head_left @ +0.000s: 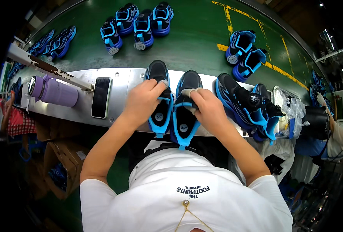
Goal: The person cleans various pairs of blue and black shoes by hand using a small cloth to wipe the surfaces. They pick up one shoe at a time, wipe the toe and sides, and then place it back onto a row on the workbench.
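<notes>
Two black sneakers with bright blue linings stand side by side before me on the metal ledge, toes pointing away. My left hand (142, 101) is closed in a pinch over the left sneaker (156, 70), at its tongue; a small whitish piece shows at the fingertips. Over the right sneaker (190, 79), my right hand (209, 106) is likewise closed. Something pale and cloth-like sits at its fingertips; whether it is held or worn on the fingers I cannot tell. Round pale labels show on both insoles. To the right stands another pair of matching sneakers (237, 101), one with a dial on its tongue.
Left on the ledge (121, 83) lie a phone (101, 97) and a purple tumbler (53, 91), beneath a chipped white bar (49, 66). More sneakers (142, 29) stand on the green table (194, 42). A tray of clear plastic (289, 110) is at right, a cardboard box (65, 166) below left.
</notes>
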Demonstrator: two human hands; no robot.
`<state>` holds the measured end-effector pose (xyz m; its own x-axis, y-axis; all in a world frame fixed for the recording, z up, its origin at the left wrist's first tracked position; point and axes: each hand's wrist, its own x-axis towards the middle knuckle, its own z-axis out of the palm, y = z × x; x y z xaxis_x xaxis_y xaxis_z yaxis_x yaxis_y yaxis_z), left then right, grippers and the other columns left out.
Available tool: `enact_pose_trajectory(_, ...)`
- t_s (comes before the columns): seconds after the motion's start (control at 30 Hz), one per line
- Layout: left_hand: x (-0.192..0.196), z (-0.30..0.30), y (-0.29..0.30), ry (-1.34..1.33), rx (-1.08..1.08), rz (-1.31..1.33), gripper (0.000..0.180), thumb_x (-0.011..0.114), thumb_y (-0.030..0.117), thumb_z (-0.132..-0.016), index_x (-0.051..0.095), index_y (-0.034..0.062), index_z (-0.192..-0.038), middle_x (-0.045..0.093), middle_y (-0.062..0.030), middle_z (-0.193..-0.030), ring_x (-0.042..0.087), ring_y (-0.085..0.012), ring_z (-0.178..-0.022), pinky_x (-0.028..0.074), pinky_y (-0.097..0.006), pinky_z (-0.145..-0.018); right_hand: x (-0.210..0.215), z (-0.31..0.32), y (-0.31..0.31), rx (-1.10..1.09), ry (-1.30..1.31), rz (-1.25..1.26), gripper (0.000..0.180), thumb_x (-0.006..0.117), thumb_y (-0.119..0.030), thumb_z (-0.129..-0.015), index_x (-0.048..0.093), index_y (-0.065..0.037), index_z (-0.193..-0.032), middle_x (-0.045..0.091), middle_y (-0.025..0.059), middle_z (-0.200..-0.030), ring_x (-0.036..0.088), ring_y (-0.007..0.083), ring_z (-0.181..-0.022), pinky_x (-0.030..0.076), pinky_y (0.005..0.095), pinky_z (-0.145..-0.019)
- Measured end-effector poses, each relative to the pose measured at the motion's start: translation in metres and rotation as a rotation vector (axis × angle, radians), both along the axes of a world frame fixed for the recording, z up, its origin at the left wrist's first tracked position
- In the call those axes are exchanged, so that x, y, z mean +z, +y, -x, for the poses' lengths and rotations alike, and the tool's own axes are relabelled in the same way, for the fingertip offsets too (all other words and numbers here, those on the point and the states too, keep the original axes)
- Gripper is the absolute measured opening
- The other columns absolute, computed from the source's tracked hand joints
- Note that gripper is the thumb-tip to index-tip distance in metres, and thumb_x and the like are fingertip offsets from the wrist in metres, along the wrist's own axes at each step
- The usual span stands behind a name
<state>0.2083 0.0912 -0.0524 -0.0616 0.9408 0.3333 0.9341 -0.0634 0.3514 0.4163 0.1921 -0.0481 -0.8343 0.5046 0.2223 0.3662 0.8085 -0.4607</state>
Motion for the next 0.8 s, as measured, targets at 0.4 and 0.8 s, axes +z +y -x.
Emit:
enact_pose_trajectory(0.4, 0.016, -0.027, -0.025, -0.238, 0.220, 0.196, 0.046, 0.072, 0.012, -0.075, 0.059, 0.0048, -0.118, 0.059, -0.0179, -0.108, 0.062, -0.0370, -0.093, 0.051, -0.042, -0.077, 0.012, -0.005, -0.023, -0.039, 0.003, 0.195, 0.036, 0.072, -0.010, -0.076, 0.062, -0.012, -0.111, 0.055, 0.0173, -0.104, 0.061, 0.0391, -0.084, 0.051, 0.0434, -0.069)
enact_pose_trajectory(0.8, 0.009, 0.004, -0.031, -0.220, -0.054, 0.276, 0.027, 0.064, 0.014, -0.086, 0.067, 0.0084, -0.112, 0.058, -0.0163, -0.126, 0.058, -0.0349, -0.105, 0.048, -0.039, -0.090, 0.021, -0.015, -0.012, 0.241, -0.120, 0.281, 0.033, 0.061, -0.024, -0.093, 0.064, -0.012, -0.123, 0.054, 0.0185, -0.113, 0.054, 0.0351, -0.105, 0.046, 0.0377, -0.092)
